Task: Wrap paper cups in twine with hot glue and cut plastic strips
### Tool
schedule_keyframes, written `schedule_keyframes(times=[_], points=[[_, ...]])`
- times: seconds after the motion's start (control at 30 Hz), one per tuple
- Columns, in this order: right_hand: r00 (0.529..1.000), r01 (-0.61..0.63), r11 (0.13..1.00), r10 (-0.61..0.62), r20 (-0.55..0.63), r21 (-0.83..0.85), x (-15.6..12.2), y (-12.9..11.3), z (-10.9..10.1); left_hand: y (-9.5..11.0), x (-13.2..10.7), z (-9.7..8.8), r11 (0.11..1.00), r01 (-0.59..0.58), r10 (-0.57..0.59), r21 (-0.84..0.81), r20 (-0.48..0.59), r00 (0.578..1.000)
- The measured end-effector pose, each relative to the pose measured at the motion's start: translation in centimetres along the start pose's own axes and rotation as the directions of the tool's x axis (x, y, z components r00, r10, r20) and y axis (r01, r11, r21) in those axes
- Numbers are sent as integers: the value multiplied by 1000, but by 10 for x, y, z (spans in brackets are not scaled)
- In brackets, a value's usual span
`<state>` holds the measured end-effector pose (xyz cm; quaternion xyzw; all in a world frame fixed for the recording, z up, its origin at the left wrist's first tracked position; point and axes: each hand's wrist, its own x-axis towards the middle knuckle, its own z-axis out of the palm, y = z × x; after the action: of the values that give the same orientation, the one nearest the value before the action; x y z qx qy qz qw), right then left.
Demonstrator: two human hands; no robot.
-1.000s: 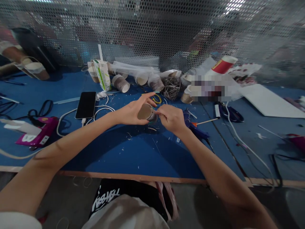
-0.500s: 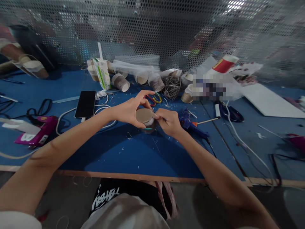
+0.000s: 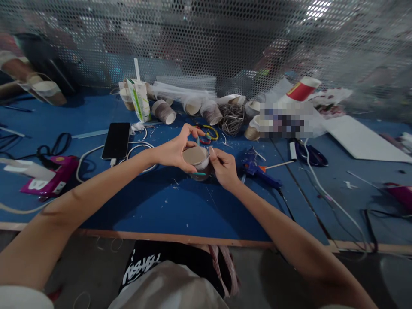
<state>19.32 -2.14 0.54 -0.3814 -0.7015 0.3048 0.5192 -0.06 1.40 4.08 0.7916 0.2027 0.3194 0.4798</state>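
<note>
A small round cup [image 3: 195, 156] stands on the table with its flat tan face up and a whitish band of trim [image 3: 204, 163] around its side. My left hand [image 3: 176, 151] curves around the cup, thumb at the near side and fingers at the far side. At the cup's right edge, the thumb and fingers of my right hand [image 3: 224, 166] pinch the whitish trim. Behind the cup lie scissors [image 3: 210, 134] with red and yellow handles, partly hidden by my left fingers. A blue glue gun [image 3: 259, 168] rests just right of my right hand.
A phone [image 3: 116, 140] with a white cable lies to the left, and a magenta glue gun [image 3: 53, 176] farther left. Several wrapped cups [image 3: 164, 111], a drink carton [image 3: 140, 101] and a twine bundle [image 3: 232, 118] line the back. A white board [image 3: 367, 139] lies right.
My right hand has turned slightly and its thumb now points up beside the cup's edge. My left fingertips have drawn closer to the cup.
</note>
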Motion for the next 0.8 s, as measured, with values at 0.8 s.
schedule_keyframes(times=[0.8], points=[[993,-44,996,35,-112,-81,-13,-6,9,36,2,-12,889,2,-180,458,346,921]])
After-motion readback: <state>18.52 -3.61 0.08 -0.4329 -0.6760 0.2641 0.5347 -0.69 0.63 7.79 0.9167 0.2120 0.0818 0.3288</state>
